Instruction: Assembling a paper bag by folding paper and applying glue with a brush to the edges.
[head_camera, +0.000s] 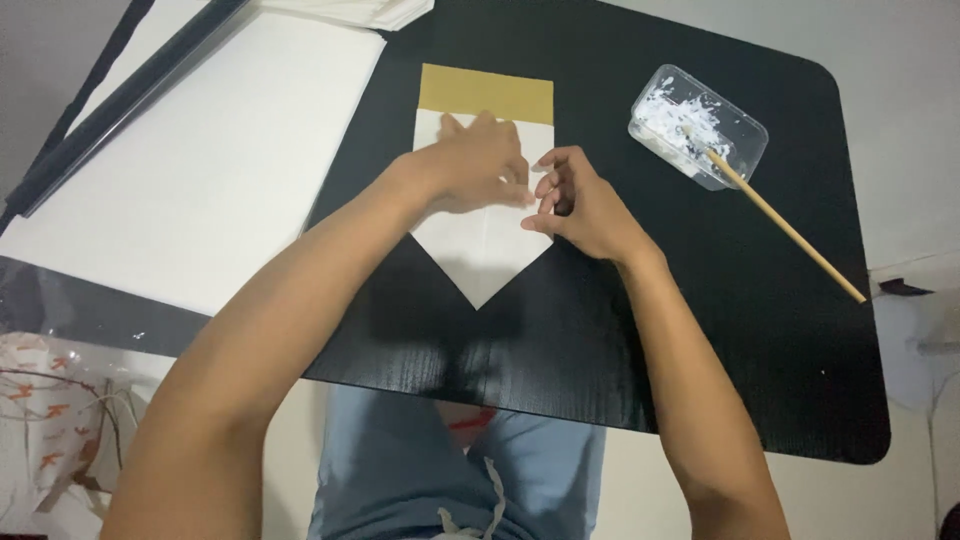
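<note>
Pressing down on a folded paper sheet, your left hand lies flat and spread across its upper middle, fingers apart, clamped on nothing. Your right hand sits just beside it at the sheet's right edge, fingertips drawn together as if pinching the edge; whether paper is actually between them cannot be told.

Item, sheet: white, folded to a point facing you, with a gold band showing at the far end. It lies at the middle of the black table.

Item, risk: if your flat hand slides while the right one works the edge, the fold could shift and the crease set crooked.

Item, risk: the wooden stick leans out of the tub toward your right forearm; a nudge could tip the tub and smear paste on the table.

Item, container: clear plastic tub, far right, holding white paste and one end of the stick.

Item, other: large white board, left of the table.
</note>
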